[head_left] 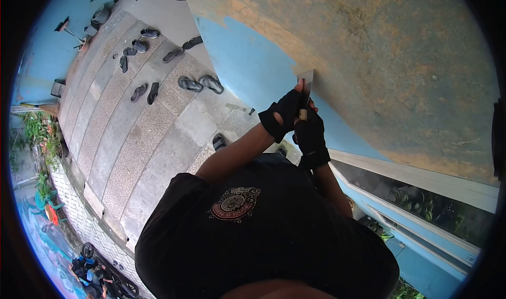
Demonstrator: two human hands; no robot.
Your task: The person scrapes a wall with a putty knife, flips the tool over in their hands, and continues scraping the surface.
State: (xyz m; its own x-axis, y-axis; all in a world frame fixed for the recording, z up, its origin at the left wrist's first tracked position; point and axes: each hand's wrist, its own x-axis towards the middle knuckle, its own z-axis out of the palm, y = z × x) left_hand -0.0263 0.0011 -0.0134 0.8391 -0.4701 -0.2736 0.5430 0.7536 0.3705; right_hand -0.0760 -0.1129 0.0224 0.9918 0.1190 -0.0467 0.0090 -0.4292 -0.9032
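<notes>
A scraper [307, 85] with a flat metal blade meets the wall [369, 61], its blade edge on the border between bare grey-brown plaster and light blue paint [247, 56]. My right hand [311, 130], in a black fingerless glove, is closed round the scraper's handle, of which a pale end shows. My left hand [289, 108], gloved the same way, grips the scraper higher up, with its thumb or a fingertip on the blade. Part of the handle is hidden behind my fingers.
Several sandals and shoes [190, 84] lie on the striped tile floor [142, 162] to the left. A window [416, 193] with a pale frame is at the right. Plants [42, 135], a broom [66, 27] and a parked motorcycle [118, 283] appear farther left.
</notes>
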